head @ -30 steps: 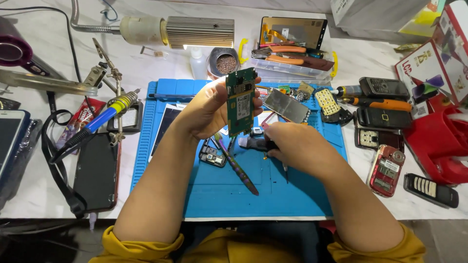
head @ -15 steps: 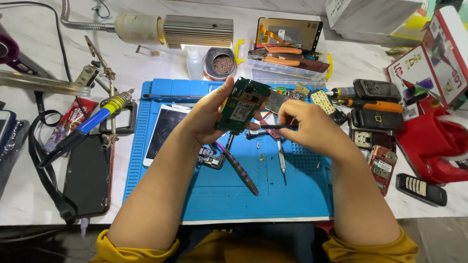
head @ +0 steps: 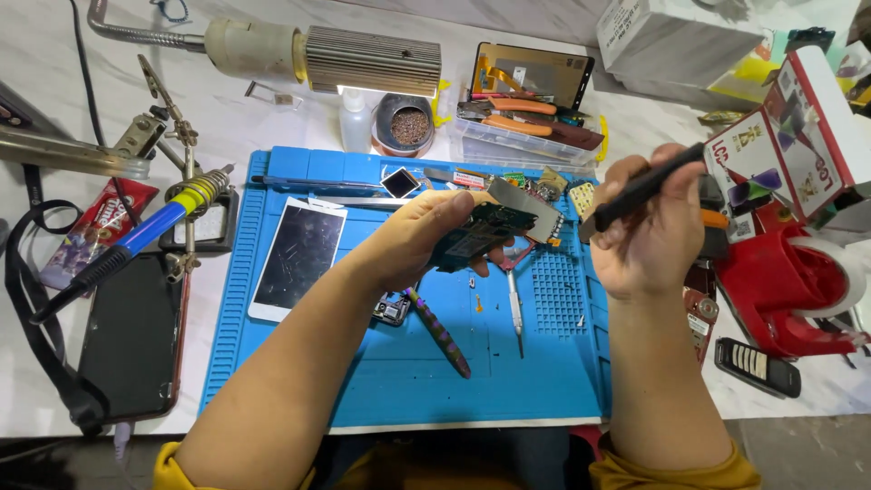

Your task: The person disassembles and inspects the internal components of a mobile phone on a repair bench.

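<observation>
- A phone repair workshop, set up on a white marble-patterned desk (head: 272, 118).
- A blue silicone repair mat (head: 508, 381) covers the middle.
- A soldering iron (head: 136, 238) rests in its stand.
- A gooseneck work lamp (head: 363, 59) shines overhead.
- Handsets, a loose phone screen (head: 299, 259), pliers (head: 508, 109) and a screwdriver (head: 514, 308) lie around.

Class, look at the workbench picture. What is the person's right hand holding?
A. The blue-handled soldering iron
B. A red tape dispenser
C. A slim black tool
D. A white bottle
C: the right hand grips a slim black tool, raised beside the blue mat, while the left hand holds a circuit board.
</observation>
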